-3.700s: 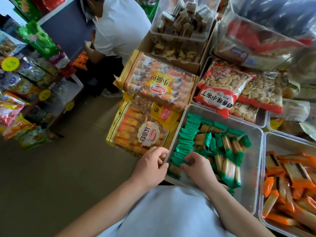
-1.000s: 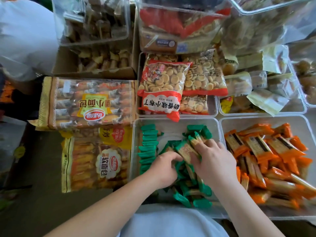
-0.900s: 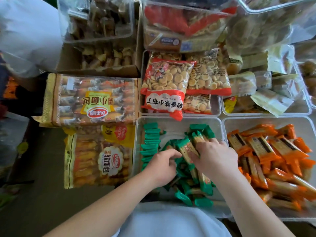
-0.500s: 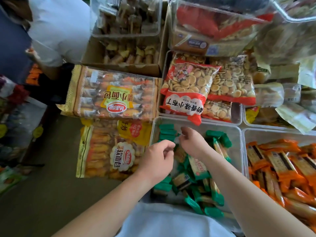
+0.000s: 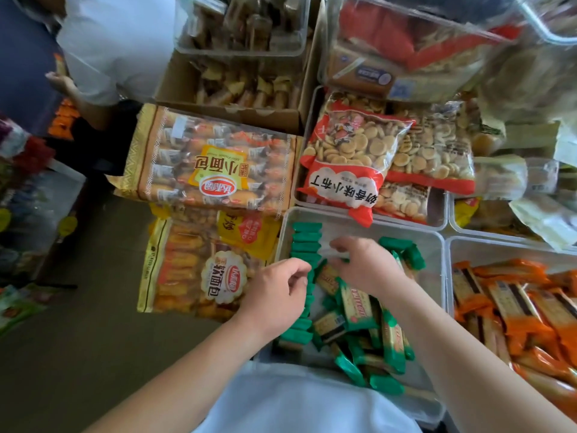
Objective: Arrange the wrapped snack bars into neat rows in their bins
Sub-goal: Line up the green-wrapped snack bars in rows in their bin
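Facing upside-down, "小面包" on bread bag (image 5: pixel 215 162) beside green bars' bin (image 5: pixel 359 225)

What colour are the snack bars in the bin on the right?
Orange snack bars, seen in the head view.

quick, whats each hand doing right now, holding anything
left hand: loosely curled over the green bar row, nothing visibly held.
right hand: fingers blurred, cannot tell.

Text reads upside down from here. Gold bread bag (image 5: pixel 212 164) at 11 o'clock: "小面包". Yellow bread bag (image 5: pixel 199 270) at 9 o'clock: "软面包". Red biscuit bag (image 5: pixel 349 164) at 12 o'clock: "奶香味小布丁". Green bar wrappers' print too blurred.
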{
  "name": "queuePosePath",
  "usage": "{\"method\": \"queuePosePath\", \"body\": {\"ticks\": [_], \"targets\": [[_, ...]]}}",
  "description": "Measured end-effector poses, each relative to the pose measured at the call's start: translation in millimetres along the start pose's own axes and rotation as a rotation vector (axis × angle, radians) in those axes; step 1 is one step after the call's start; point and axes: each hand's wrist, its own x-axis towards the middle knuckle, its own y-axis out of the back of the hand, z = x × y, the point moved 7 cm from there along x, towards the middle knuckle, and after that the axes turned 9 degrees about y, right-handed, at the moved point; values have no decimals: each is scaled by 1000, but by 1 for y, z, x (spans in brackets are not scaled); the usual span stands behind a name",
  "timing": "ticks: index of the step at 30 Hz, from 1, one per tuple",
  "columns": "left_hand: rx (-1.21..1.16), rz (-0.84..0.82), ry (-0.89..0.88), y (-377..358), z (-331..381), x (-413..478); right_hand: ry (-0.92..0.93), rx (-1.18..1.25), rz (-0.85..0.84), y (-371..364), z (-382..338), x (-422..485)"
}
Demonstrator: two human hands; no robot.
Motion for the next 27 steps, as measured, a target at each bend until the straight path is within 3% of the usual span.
{"method": "queuePosePath", "body": {"ticks": [3,7,14,20,27], "targets": [[-23,-20,0,-8,0,-4,-14,-250,-210,-30,5,-7],[-36,-40,-13,-12,1,-8,-7,-289,-119,-34,9,-5],[-17,-26,-35,-8,3,-14,-55,-318,-103,-30,15,-18],[41,-99,-64,-28,16,-21,-110,180,194,-2,31,-54],[322,-364,-71,-89,35,-6,-203,455,580,19,53,-120]]}}
